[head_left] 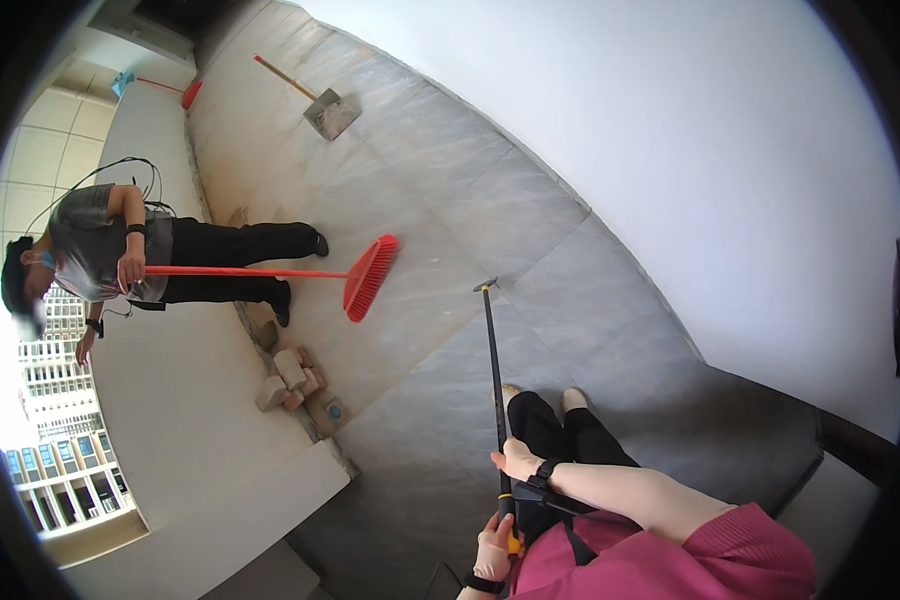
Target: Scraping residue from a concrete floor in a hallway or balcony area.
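My right hand (518,459) is wrapped round the middle of a long-handled scraper (495,360), a black pole with yellow fittings. Lower in the view, my left hand (492,550) grips the pole's near end by its yellow-and-black handle. The small flat head of the tool rests on the grey tiled floor (440,350), beyond my feet. Both wrists carry black straps. Across the floor to the left, another person (120,240) holds a red broom (370,278), its bristles close to the floor.
A dustpan (331,114) with a long handle lies at the far end. Several broken bricks (290,370) are piled by the low white wall (190,440), near a small round drain (334,410). Another red broom (191,95) leans far left. A white wall (690,150) bounds the right side.
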`<state>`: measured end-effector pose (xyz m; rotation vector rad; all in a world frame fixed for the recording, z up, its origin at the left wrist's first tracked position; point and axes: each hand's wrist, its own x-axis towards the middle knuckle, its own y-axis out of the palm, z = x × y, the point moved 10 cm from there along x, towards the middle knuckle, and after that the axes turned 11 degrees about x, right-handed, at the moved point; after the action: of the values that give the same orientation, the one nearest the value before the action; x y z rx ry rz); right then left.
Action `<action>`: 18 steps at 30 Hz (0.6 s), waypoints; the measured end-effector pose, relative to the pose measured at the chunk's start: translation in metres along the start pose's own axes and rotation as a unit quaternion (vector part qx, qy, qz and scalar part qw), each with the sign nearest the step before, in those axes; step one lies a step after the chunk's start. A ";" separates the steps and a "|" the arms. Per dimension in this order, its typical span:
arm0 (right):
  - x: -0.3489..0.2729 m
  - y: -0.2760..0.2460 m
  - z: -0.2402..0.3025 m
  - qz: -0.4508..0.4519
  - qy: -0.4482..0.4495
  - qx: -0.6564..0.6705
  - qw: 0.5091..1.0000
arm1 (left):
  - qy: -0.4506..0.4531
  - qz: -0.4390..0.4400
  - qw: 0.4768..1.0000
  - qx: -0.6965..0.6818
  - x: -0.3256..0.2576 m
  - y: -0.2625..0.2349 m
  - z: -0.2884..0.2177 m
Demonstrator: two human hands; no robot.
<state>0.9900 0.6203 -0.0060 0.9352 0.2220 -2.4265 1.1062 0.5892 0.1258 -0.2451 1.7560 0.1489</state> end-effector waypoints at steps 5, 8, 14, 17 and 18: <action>0.049 -0.008 0.036 -0.023 0.023 -0.060 0.998 | 0.006 0.034 0.992 -0.119 0.059 0.006 -0.048; 0.094 -0.016 0.035 -0.012 0.100 -0.110 0.989 | -0.001 0.093 0.969 -0.230 0.083 0.022 -0.076; 0.142 0.000 0.008 0.032 0.276 -0.061 0.959 | -0.024 0.088 0.974 -0.208 0.094 0.000 -0.097; 0.159 0.022 0.017 -0.019 0.019 -0.312 0.950 | -0.040 0.091 0.976 -0.194 0.094 -0.016 -0.093; 0.128 0.024 0.050 -0.027 0.031 -0.336 0.941 | -0.065 0.079 0.974 -0.203 0.082 -0.029 -0.080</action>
<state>0.8943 0.5304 -0.0523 0.6861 1.0329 -2.1200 1.0220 0.5352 0.0626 -0.3826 1.6021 0.6307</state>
